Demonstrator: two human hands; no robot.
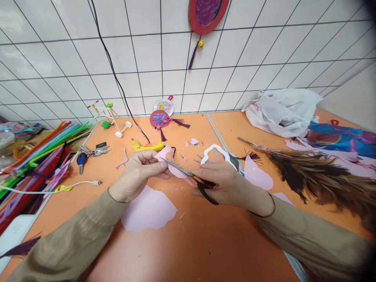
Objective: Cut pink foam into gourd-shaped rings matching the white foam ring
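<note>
My left hand (143,172) pinches a small piece of pink paper (176,170) between thumb and fingers. In my right hand (226,182) are black-handled scissors (183,170), their blades at the paper's edge near my left fingertips. Below the hands lies a larger pink paper cutout (149,209) with a wavy edge. A white scalloped frame (215,149) sits just behind my right hand, partly hidden by it. Behind my left hand is a yellow glue gun (147,146) with a black cord.
Paper scraps (195,141) are scattered ahead. At the left are colourful pipe cleaners (44,156), keys (80,158) and a white cable (73,184). A stick model (110,117) and round tasselled ornaments (160,118) stand by the tiled wall. A feather duster (308,172) and a plastic bag (282,111) lie right.
</note>
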